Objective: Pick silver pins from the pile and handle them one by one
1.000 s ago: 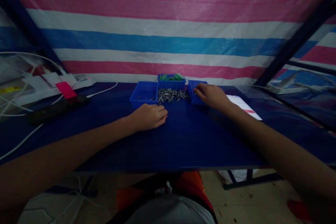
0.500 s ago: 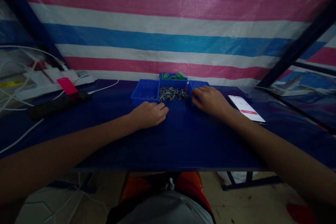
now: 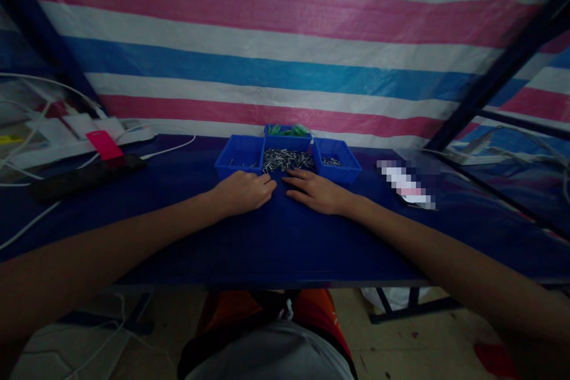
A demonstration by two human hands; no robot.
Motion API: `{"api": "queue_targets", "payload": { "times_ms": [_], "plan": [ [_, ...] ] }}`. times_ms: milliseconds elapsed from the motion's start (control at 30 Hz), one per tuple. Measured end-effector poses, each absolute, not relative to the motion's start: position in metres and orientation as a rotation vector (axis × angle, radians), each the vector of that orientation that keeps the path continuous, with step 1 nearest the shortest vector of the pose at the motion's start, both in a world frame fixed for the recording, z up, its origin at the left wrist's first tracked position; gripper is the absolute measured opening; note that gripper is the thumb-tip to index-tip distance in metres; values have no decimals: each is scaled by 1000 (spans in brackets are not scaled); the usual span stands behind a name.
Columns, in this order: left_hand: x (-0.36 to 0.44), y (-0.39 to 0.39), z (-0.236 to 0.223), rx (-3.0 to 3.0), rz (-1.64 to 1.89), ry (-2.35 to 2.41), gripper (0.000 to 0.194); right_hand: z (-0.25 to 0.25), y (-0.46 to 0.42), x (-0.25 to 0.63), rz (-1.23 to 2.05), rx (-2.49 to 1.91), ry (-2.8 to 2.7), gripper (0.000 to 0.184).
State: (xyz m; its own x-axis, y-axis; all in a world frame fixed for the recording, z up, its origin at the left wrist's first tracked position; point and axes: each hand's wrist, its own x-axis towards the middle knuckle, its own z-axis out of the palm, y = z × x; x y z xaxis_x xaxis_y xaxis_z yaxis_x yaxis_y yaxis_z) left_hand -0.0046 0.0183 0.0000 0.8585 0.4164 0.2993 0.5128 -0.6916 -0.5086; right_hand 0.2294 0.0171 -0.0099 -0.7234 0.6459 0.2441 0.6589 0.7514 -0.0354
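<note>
My left hand (image 3: 246,193) rests on the blue table with its fingers curled and pressed together; anything inside them is hidden. My right hand (image 3: 319,191) lies nearby, fingers stretched out and apart, the tips at the near edge of a pile of thin, shiny metal pins (image 3: 287,159). That pile lies between the left blue bin (image 3: 221,164), which has a few metal pieces on its bottom, and the right blue bin (image 3: 353,170), where a small heap of similar pieces shows. Behind the pile stands a third blue bin (image 3: 288,141) with green items in it.
A phone (image 3: 407,185) lies on the table (image 3: 267,249) at the right. At the left are a black object (image 3: 89,177), a pink card-like piece (image 3: 104,144), a white power strip (image 3: 48,154) and loose white cables. A striped sheet (image 3: 276,65) hangs behind the table.
My right hand has left the right bin and moved left and nearer to me, its fingers now spread by the pile. My left hand stays closed in about the same place.
</note>
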Motion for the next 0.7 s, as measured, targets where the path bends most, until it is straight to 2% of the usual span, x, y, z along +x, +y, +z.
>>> {"api": "queue_targets", "payload": {
  "times_ms": [300,700],
  "plan": [
    [-6,21,-1,-2463,-198,-680,18,-8,18,233,-68,-1010,-2675,41],
    [-6,24,-3,-2497,-239,-674,18,-10,23,232,-86,-983,-2679,40]
  ]
}}
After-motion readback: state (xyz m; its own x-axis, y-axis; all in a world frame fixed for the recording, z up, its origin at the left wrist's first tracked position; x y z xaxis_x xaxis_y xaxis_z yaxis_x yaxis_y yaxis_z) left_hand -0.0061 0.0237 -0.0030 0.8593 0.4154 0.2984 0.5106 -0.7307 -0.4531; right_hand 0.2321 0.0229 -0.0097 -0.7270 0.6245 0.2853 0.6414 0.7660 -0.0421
